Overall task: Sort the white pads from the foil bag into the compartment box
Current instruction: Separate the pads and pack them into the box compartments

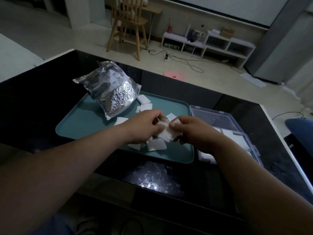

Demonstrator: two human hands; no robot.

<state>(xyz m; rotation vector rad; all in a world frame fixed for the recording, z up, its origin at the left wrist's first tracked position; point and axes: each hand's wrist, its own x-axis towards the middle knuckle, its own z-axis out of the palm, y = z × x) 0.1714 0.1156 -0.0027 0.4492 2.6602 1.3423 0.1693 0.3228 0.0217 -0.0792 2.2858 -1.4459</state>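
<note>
A crumpled foil bag (pixel 111 89) stands at the back left of a teal tray (pixel 81 122). Loose white pads lie on the tray: some by the bag's right side (pixel 144 103), others at the front (pixel 156 145). My left hand (pixel 144 127) and my right hand (pixel 191 131) meet above the tray's middle, and both pinch a small stack of white pads (pixel 166 132) between them. The clear compartment box (pixel 237 133) sits open just right of the tray, with white pads in its near compartments (pixel 235 138).
The tray and box rest on a dark glossy table (pixel 33 102) with a light edge on the right. A blue object (pixel 299 126) lies past that edge. Behind stand a wooden chair (pixel 128 26) and a low white shelf (pixel 220 44), with cables on the floor.
</note>
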